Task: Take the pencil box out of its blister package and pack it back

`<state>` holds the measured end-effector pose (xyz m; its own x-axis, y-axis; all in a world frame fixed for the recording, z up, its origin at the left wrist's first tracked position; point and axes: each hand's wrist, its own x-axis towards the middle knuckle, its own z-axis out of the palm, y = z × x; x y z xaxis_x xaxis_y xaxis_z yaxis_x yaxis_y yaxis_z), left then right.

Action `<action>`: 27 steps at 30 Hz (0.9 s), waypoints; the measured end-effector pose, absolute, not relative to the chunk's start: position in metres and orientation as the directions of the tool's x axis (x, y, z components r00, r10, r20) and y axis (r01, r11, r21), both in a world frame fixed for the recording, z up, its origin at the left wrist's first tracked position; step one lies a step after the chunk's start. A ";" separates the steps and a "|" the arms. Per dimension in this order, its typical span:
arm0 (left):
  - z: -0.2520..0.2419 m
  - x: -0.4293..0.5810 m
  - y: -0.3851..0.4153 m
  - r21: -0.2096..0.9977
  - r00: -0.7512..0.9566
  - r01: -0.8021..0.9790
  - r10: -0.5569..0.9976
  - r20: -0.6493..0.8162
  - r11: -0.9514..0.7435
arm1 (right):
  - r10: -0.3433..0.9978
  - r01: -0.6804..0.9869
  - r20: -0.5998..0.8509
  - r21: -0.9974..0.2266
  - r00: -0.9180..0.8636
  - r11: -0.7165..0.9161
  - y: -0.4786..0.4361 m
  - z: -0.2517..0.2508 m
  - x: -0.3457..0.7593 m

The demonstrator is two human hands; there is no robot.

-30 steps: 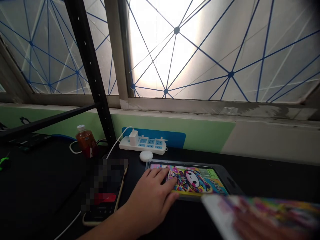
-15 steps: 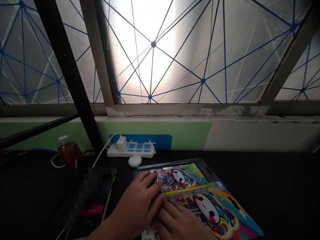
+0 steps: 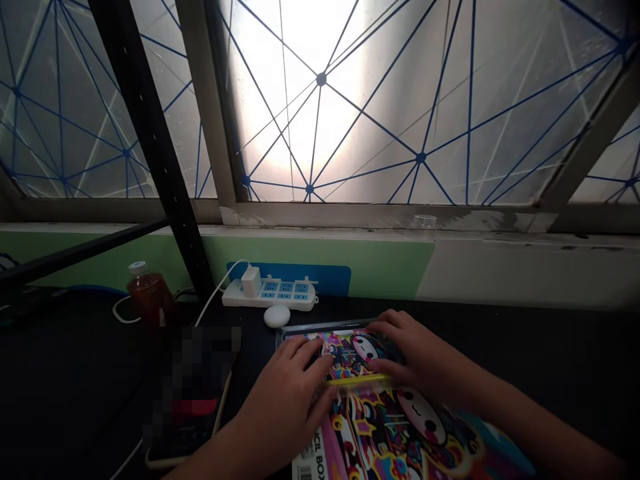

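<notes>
A pencil box [image 3: 345, 353] with a bright cartoon print and a yellow front edge lies in a clear plastic tray [image 3: 330, 327] on the dark table. In front of it spreads a larger printed sheet [image 3: 370, 433], with the same cartoon figure, a barcode and part of the words "pencil box" on its left edge. My left hand [image 3: 295, 387] grips the box's left end, fingers on top and thumb by the yellow edge. At the other end my right hand [image 3: 410, 350] spans the box between fingers and thumb, covering its right part.
Behind the box are a white power strip [image 3: 280, 300] with a plugged-in charger and a white oval object [image 3: 277, 317]. To the left stand a bottle of reddish-brown liquid [image 3: 150, 293], a black metal post [image 3: 165, 167] and a partly blurred dark object with a light rim [image 3: 223, 407].
My right hand has moved from the front, beside my left hand, up and right onto the box's right end. The view has shifted slightly, and more of the printed sheet shows.
</notes>
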<state>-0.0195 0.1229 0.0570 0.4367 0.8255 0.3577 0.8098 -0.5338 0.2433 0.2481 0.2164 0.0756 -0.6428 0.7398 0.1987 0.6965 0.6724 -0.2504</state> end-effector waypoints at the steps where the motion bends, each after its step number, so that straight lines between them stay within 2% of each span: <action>1: 0.057 -0.019 0.123 0.252 0.431 0.809 0.828 0.359 -0.530 | 0.755 0.704 0.125 -0.290 -0.644 0.649 0.227 0.077 0.253; 4: 0.056 -0.019 0.124 0.281 0.411 0.808 0.837 0.360 -0.518 | 0.730 0.687 0.037 -0.309 -0.682 0.657 0.249 0.081 0.255; 10: 0.056 -0.019 0.124 0.321 0.364 0.813 0.854 0.372 -0.486 | 0.696 0.674 0.069 -0.196 -0.715 0.712 0.263 0.091 0.237; 16: 0.053 -0.028 0.133 0.356 0.240 0.830 0.851 0.467 -0.430 | 0.680 0.689 0.265 -0.075 -0.683 0.721 0.232 0.086 0.239; 18: 0.055 -0.035 0.138 0.362 0.209 0.830 0.837 0.505 -0.425 | 0.569 0.627 0.415 0.006 -0.710 0.779 0.216 0.084 0.244; 20: 0.063 -0.040 0.139 0.353 0.215 0.820 0.815 0.538 -0.450 | 0.380 0.553 0.584 0.146 -0.718 0.820 0.200 0.085 0.249; 21: 0.069 -0.041 0.136 0.338 0.241 0.810 0.798 0.553 -0.479 | 0.290 0.533 0.644 0.218 -0.708 0.817 0.191 0.086 0.252; 23: 0.085 -0.040 0.124 0.282 0.330 0.778 0.747 0.578 -0.562 | 0.215 0.548 0.689 0.308 -0.692 0.778 0.175 0.091 0.260; 25: 0.102 -0.035 0.105 0.196 0.437 0.738 0.679 0.590 -0.645 | 0.232 0.582 0.686 0.334 -0.689 0.741 0.155 0.093 0.272; 26: 0.108 -0.032 0.094 0.070 0.527 0.727 0.620 0.581 -0.683 | 0.252 0.588 0.673 0.331 -0.695 0.738 0.144 0.092 0.278; 27: 0.111 -0.030 0.083 -0.004 0.571 0.721 0.589 0.572 -0.693 | 0.271 0.584 0.655 0.322 -0.706 0.745 0.132 0.089 0.285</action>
<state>-0.0296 0.0827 0.1108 0.5705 0.5892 0.5721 0.7206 -0.6934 -0.0044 0.2849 0.1321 0.0890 -0.7057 0.2710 0.6546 0.5845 0.7450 0.3216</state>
